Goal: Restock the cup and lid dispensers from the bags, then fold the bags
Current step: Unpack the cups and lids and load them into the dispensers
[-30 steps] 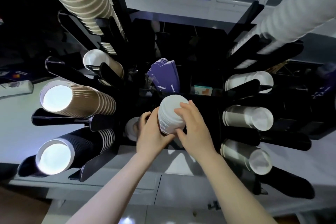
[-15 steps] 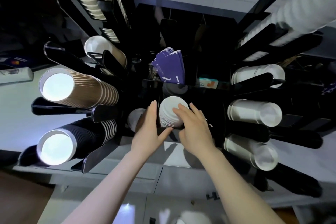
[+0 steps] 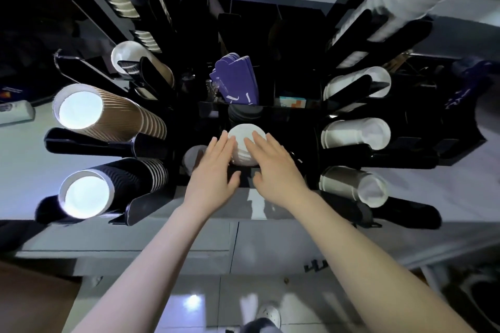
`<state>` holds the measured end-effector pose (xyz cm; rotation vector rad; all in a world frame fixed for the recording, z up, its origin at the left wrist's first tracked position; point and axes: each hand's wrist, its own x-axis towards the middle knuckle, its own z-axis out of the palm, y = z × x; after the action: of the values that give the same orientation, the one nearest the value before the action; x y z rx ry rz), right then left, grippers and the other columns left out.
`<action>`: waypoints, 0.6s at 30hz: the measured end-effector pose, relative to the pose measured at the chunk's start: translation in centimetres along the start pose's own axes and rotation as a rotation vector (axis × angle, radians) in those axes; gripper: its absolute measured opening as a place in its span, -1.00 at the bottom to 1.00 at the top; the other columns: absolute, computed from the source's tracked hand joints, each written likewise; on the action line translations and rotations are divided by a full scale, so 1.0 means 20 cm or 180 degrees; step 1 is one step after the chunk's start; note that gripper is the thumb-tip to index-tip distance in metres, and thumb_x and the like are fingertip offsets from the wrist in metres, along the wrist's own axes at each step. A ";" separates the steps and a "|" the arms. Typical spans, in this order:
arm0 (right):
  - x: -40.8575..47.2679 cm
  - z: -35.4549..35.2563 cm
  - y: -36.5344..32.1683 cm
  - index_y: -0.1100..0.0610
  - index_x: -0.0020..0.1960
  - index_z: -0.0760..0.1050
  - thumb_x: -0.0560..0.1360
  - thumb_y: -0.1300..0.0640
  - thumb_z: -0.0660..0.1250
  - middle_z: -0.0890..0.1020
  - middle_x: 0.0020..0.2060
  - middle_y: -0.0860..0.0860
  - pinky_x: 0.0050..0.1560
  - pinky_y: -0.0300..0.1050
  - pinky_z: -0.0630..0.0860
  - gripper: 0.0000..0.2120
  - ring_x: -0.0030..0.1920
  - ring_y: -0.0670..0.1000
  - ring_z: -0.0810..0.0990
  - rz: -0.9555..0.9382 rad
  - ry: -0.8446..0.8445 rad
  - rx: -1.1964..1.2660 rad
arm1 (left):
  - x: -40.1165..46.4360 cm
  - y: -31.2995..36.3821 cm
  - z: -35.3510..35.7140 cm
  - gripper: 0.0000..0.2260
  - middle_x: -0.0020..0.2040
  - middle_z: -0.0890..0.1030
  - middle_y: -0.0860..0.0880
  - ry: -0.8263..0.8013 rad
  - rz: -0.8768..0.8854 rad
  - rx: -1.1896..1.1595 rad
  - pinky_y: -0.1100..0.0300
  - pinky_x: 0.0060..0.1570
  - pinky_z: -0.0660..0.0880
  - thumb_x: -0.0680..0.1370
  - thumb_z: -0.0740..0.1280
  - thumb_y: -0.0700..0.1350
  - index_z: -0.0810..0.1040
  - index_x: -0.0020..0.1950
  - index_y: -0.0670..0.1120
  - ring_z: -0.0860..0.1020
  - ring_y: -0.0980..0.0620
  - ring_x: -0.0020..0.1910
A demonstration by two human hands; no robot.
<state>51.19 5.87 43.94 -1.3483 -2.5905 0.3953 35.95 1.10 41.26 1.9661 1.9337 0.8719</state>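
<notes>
A stack of white lids (image 3: 244, 143) sits in the middle slot of the black dispenser rack (image 3: 292, 127). My left hand (image 3: 213, 170) lies flat against the stack's left side, fingers straight. My right hand (image 3: 273, 165) rests on its right side and top, fingers spread. Both palms press on the stack rather than gripping it. A smaller white stack (image 3: 193, 157) shows just left of my left hand.
Brown ripple cups (image 3: 105, 113) and black ripple cups (image 3: 108, 186) fill the left slots. White cup stacks (image 3: 354, 132) fill the right slots. Purple sleeves (image 3: 236, 81) stand behind the lids. The grey counter edge (image 3: 121, 240) and tiled floor lie below.
The white lid stack has gone deeper into the middle slot. Both hands changed from gripping it to lying flat with fingers extended on its sides.
</notes>
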 end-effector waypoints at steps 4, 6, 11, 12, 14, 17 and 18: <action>-0.09 -0.08 -0.02 0.07 0.53 0.17 0.51 0.23 0.23 0.14 0.54 -0.03 0.51 -0.02 0.03 -0.39 0.55 0.01 -0.03 -0.0134 0.0335 0.0576 | -0.07 0.10 -0.09 -0.36 0.56 0.10 -0.08 0.0142 0.0288 0.0381 -0.12 0.41 0.12 0.52 0.34 -0.11 0.13 0.54 -0.09 0.05 -0.13 0.53; -0.13 -0.14 -0.03 0.10 0.46 0.32 0.52 0.23 0.26 0.27 0.49 0.00 0.48 -0.14 0.04 -0.49 0.53 0.02 0.07 -0.0250 0.0518 0.0710 | -0.10 0.17 -0.14 -0.41 0.53 0.19 -0.08 0.0303 0.0421 0.0405 -0.19 0.41 0.06 0.51 0.35 -0.12 0.23 0.51 -0.08 0.10 -0.15 0.52; -0.23 -0.42 -0.03 0.17 0.15 0.59 0.45 0.31 0.36 0.59 0.19 0.05 0.35 -0.17 0.28 -0.71 0.29 0.05 0.46 -0.0711 0.1364 0.0840 | -0.10 0.46 -0.28 -0.50 0.42 0.39 -0.09 0.0995 0.0654 0.0393 -0.18 0.39 0.13 0.48 0.37 -0.18 0.39 0.42 -0.12 0.26 -0.15 0.46; -0.27 -0.49 -0.01 0.17 0.14 0.59 0.44 0.30 0.37 0.60 0.16 0.05 0.32 -0.19 0.29 -0.72 0.26 0.03 0.48 -0.0791 0.1499 0.0809 | -0.08 0.54 -0.29 -0.51 0.41 0.40 -0.10 0.1064 0.0727 0.0389 -0.15 0.39 0.16 0.48 0.35 -0.17 0.39 0.41 -0.14 0.28 -0.15 0.44; -0.39 -0.60 0.09 0.16 0.14 0.59 0.44 0.29 0.38 0.62 0.12 0.03 0.29 -0.23 0.31 -0.72 0.22 -0.01 0.50 -0.0852 0.1725 0.0779 | -0.06 0.71 -0.27 -0.52 0.38 0.43 -0.12 0.1149 0.0900 0.0303 -0.02 0.39 0.22 0.48 0.34 -0.16 0.40 0.40 -0.16 0.33 -0.14 0.40; -0.66 -0.72 0.32 0.15 0.14 0.60 0.44 0.29 0.39 0.63 0.09 0.00 0.25 -0.26 0.34 -0.72 0.18 -0.04 0.51 -0.0709 0.1953 0.0747 | -0.04 1.01 -0.13 -0.55 0.35 0.47 -0.10 0.1178 0.1031 0.0148 0.19 0.37 0.19 0.49 0.36 -0.19 0.43 0.38 -0.15 0.37 -0.07 0.36; -0.77 -0.75 0.42 0.16 0.14 0.60 0.43 0.30 0.39 0.64 0.09 0.01 0.24 -0.26 0.36 -0.71 0.17 -0.02 0.53 -0.0598 0.2007 0.0723 | -0.05 1.13 -0.05 -0.55 0.34 0.47 -0.09 0.1151 0.1065 0.0070 0.21 0.36 0.18 0.48 0.36 -0.19 0.44 0.37 -0.14 0.38 -0.06 0.35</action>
<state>70.84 0.08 54.74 -0.9453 -2.0496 0.1833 53.98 -2.00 54.52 2.3180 1.8143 1.3814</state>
